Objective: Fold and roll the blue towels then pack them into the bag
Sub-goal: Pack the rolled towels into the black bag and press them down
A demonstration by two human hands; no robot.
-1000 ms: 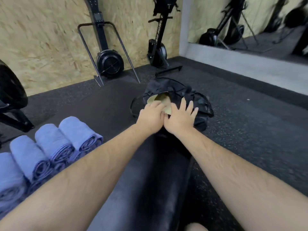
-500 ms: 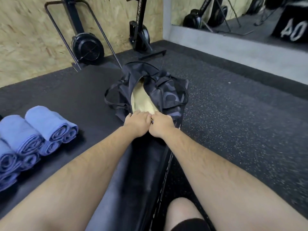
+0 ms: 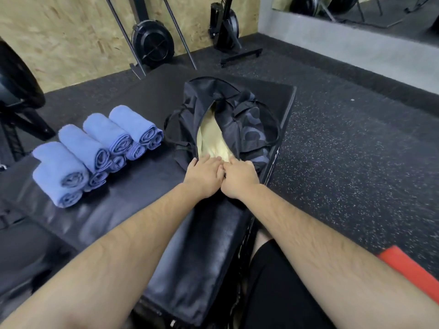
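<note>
A black bag lies on a black mat, its top slit gaping and showing a pale yellow lining. My left hand grips the left edge of the opening at the near end. Pressed against it, my right hand is closed on the right edge, with a small dark zipper pull between the two hands. Several rolled blue towels are stacked in a row left of the bag, apart from both hands.
The black mat lies on speckled rubber floor. Rowing machines stand against the chipboard wall behind. A dark machine is at far left, a red object at lower right. My knee in black shorts is below.
The bag's opening has widened, showing more yellow lining. Both hands went from lying flat on the bag to gripping its near end. The head has tilted down and left, so the towels show fully.
</note>
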